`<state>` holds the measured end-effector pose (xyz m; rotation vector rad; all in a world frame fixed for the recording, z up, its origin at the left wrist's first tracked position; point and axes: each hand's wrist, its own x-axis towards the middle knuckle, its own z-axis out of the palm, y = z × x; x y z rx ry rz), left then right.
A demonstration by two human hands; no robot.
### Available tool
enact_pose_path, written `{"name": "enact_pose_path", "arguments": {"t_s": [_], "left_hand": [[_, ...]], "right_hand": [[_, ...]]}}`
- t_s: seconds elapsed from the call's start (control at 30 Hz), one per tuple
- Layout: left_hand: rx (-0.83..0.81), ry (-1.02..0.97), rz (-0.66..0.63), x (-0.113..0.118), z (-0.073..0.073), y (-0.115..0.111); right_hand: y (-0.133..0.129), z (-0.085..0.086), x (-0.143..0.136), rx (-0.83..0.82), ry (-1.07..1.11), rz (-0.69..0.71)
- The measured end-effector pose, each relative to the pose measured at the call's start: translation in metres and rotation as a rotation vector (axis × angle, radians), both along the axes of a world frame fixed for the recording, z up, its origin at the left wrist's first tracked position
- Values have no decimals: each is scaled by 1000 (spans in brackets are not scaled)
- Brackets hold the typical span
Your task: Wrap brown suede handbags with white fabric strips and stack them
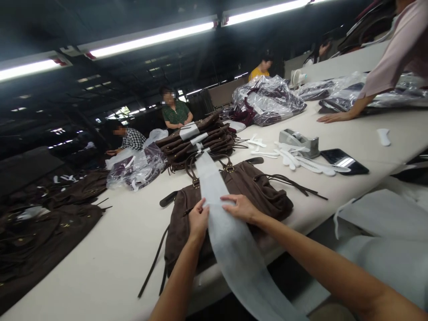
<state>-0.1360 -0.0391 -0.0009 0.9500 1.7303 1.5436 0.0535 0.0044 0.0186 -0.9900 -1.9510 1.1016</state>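
A long white strip of thin wrapping sheet [214, 183], paper or foam, runs across a brown handbag [187, 209] lying on the table. It passes between the bag's handles and hangs over the near table edge towards me. My left hand [199, 218] pinches the strip's left edge over the bag's middle. On the opposite edge, my right hand [241, 207] has its thumb and fingers closed on the same strip. Thin dark straps [294, 183] trail from both sides of the bag. The strip hides the bag's centre.
Behind the bag rises a stack of brown bags [200, 138]. White cut-out pieces [290, 158], a tape dispenser [301, 141] and a dark tablet [344, 161] lie to the right. Plastic-wrapped bags [267, 100] stand farther back. A co-worker's hand [337, 117] rests on the table [127, 232].
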Motion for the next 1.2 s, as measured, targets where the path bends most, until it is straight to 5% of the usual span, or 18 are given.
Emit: {"name": "enact_pose_path", "arguments": {"t_s": [0.1,0.37,0.63,0.83,0.97,1.1,1.2], "left_hand": [[-10,0,128,-15,1,-7],[-36,180,71,-14,-1,-12],[-92,453,-75,-4,3,-12],[-60,523,-22,0,3,-38],[31,731,-240,9,9,-70],[94,1070,-564,15,15,-96],[92,1344,-661,19,14,-105]], "right_hand": [[-11,0,10,-220,243,234],[-15,-10,10,-230,314,228],[-19,-8,8,-175,161,-44],[-21,-8,14,-430,571,-146],[-21,5,37,-533,881,-227],[-24,22,76,-513,906,-247],[-32,34,108,-420,942,-331]]}}
